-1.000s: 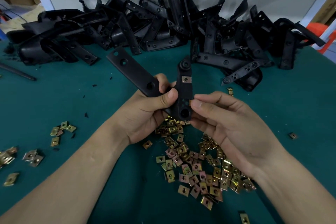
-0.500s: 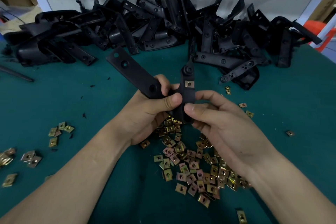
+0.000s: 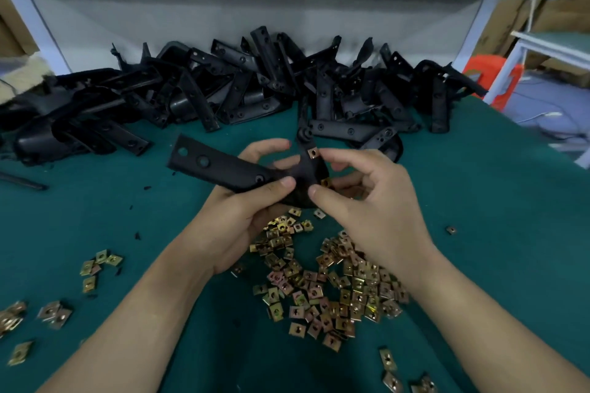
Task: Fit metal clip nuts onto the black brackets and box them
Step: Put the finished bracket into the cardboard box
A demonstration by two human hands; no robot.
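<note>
I hold one black bracket [image 3: 220,166] above the green table, its long flat arm pointing up-left. My left hand [image 3: 242,201] grips it at the bend, thumb on top. One brass clip nut [image 3: 313,153] sits on the bracket's short upright arm. A second clip nut [image 3: 325,182] shows at the lower edge, by my right hand [image 3: 367,198], whose thumb and fingers curl round that part of the bracket. Below my hands lies a loose heap of clip nuts [image 3: 319,284].
A big pile of black brackets [image 3: 242,89] runs along the back of the green table [image 3: 498,233]. Small groups of clip nuts [image 3: 95,268] lie at the left, others at the front right [image 3: 388,359]. A white frame post [image 3: 472,29] and an orange object [image 3: 488,80] stand at the right.
The bracket has tilted, its long arm now lying flatter to the left. My right hand has shifted up along the short arm, and a second clip nut shows at the lower edge.
</note>
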